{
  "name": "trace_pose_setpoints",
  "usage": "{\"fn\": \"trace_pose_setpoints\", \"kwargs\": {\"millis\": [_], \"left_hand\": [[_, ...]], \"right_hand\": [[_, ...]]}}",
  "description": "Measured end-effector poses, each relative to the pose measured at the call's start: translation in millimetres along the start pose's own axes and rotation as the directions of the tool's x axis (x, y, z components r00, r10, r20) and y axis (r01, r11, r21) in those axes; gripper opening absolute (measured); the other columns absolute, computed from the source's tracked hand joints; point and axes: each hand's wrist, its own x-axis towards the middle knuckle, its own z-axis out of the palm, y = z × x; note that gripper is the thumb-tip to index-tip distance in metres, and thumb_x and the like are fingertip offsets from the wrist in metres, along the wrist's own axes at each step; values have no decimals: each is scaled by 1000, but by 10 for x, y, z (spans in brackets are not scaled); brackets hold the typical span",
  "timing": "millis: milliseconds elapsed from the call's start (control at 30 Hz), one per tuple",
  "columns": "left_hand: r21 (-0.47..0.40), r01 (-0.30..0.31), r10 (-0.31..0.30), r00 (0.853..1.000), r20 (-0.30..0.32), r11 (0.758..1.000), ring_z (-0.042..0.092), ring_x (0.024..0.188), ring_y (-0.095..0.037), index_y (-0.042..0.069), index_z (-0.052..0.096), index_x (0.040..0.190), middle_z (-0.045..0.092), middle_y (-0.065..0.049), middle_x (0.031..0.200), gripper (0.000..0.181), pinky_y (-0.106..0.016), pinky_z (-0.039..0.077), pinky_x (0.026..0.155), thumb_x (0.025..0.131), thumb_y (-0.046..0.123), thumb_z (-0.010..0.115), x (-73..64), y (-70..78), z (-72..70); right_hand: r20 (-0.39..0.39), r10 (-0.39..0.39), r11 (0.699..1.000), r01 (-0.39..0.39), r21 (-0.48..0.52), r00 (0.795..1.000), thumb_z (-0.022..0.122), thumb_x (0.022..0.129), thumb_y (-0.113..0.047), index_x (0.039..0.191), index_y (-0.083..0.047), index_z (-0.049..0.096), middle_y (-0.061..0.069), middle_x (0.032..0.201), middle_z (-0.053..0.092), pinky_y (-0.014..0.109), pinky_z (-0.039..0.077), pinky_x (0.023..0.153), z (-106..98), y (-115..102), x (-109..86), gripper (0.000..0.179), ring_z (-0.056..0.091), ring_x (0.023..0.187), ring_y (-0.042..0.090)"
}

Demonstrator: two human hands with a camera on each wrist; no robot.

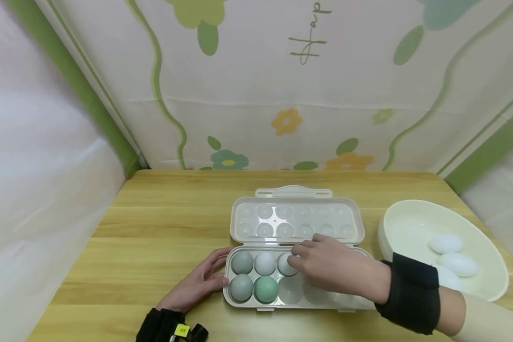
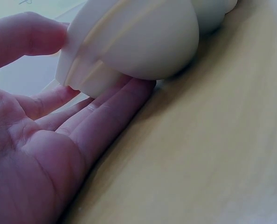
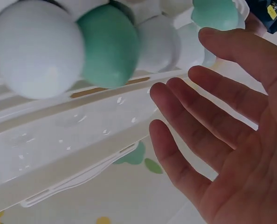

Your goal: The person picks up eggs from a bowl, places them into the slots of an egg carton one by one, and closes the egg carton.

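Observation:
A pale plastic egg box [image 1: 278, 306] stands on the table with its lid [image 1: 297, 221] folded back. At its left end, my left hand [image 1: 201, 285] holds the rim between thumb and fingers; in the left wrist view the fingers reach under the box. My right hand [image 1: 333, 266] hovers over the middle, fingertips beside a white egg [image 1: 285, 265] in the back row. The right wrist view shows those fingers spread and holding nothing. Grey eggs [image 1: 241, 287] and a green egg [image 1: 266, 289] sit at the left. Another green egg [image 3: 111, 46] is hidden from the head view.
On the right, a cream bowl [image 1: 393, 228] holds white eggs [image 1: 458, 264], partly covered by my right forearm. The wooden table [image 1: 154, 237] meets a flower-patterned cloth wall [image 1: 248, 85] at the back. My wrists wear black straps [image 1: 412, 294].

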Motion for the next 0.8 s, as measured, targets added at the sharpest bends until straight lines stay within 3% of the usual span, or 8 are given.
{"fn": "trace_pose_setpoints", "kwargs": {"millis": [133, 467, 600, 800], "left_hand": [[-30, -9, 9, 1000, 16, 1000, 39, 125, -34, 13, 24, 141, 20, -25, 148, 56, -33, 44, 92, 92, 5, 49, -15, 11, 5], [-77, -3, 5, 999, 32, 997, 46, 120, -30, 10, 20, 142, 15, -28, 149, 55, -31, 47, 90, 94, 3, 46, -31, 9, 1], [-71, -20, 22, 999, 35, 997, 47, 119, -33, 9, 19, 142, 15, -31, 148, 56, -31, 47, 90, 94, 2, 46, -27, -1, -3], [-76, -32, 34, 999, 35, 997, 49, 118, -30, 8, 19, 142, 16, -31, 147, 56, -31, 47, 89, 93, 2, 46, -10, -14, 1]], "right_hand": [[-11, 45, 999, -44, 20, 999, 68, 74, -15, 78, -17, 58, -7, 73, 55, 21, 36, 52, 24, 50, -131, 11, 50, 64, 11], [9, 154, 985, -154, 79, 988, 75, 69, -24, 98, -11, 62, 1, 91, 65, 32, 49, 65, 28, 238, -517, 34, 59, 80, 18], [25, 223, 969, -224, 108, 975, 73, 72, -21, 102, -10, 63, 5, 97, 66, 40, 51, 71, 0, 360, -692, 34, 60, 85, 22], [-57, 312, 949, -307, 76, 948, 76, 67, -21, 100, -8, 64, 6, 94, 66, 41, 52, 65, 12, 604, -1037, 38, 62, 80, 22]]}}
